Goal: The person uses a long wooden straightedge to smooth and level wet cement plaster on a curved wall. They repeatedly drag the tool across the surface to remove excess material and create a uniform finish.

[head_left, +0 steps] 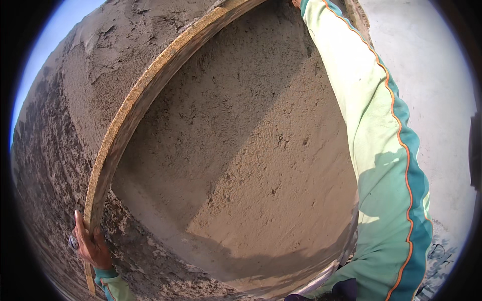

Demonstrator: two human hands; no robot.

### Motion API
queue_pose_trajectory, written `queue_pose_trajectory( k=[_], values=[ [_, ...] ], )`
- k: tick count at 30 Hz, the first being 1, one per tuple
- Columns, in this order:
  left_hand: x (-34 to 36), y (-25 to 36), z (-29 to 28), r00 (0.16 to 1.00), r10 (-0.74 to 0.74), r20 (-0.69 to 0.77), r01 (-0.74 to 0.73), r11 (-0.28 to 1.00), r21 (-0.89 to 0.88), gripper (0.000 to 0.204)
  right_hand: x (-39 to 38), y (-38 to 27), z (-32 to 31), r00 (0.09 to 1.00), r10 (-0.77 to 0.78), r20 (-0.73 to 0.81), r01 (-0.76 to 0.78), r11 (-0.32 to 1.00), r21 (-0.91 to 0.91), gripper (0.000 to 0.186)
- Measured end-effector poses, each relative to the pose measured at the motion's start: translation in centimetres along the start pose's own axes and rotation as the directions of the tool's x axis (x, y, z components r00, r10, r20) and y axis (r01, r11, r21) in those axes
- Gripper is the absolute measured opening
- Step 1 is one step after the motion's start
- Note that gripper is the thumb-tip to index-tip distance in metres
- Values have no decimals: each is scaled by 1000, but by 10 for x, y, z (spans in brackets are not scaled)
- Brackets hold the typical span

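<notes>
Board (125,113), pinched near its lower end by the left grip (94,250), spans brown mortar (261,165); probably stiff, fairly light, best held at both ends. Beyond, the right grip (297,3) is cropped; I cannot tell its hold.

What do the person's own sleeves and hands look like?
The right sleeve is pale green with a teal panel and orange piping. The left sleeve shows the same pale green and orange, with a teal cuff. The left hand is gloveless; the right hand barely shows.
</notes>
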State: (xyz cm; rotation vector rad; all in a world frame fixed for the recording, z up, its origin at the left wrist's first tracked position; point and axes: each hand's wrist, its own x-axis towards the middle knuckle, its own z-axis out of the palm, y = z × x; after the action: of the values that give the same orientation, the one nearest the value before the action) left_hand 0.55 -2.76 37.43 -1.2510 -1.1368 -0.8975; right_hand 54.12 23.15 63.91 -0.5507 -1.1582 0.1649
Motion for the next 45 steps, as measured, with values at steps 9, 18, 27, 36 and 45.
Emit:
queue_pose_trajectory(
  k=[9, 18, 27, 36, 45],
  values=[
    [-58, -52, -24, 986, -29, 167, 11, 995, 104, 42, -29, 11, -4, 997, 75, -26, -74, 997, 37, 39],
    [-125, -75, -41, 966, -22, 258, 19, 1000, 15, 40, -89, 41, -5, 995, 95, 1, -95, 995, 14, 41],
    [-213, -104, -72, 860, -184, 476, 208, 978, 3, 41, -183, 88, 10, 993, -19, -114, 31, 994, 104, 35],
    [-256, -98, -101, 763, -177, 622, 83, 981, 176, 44, -311, 109, 13, 981, -192, 5, 188, 956, -227, 27],
    [-218, -77, -77, 870, -244, 428, 189, 968, 167, 42, -265, 103, 9, 988, -119, -99, 107, 988, -115, 41]
  ],
)
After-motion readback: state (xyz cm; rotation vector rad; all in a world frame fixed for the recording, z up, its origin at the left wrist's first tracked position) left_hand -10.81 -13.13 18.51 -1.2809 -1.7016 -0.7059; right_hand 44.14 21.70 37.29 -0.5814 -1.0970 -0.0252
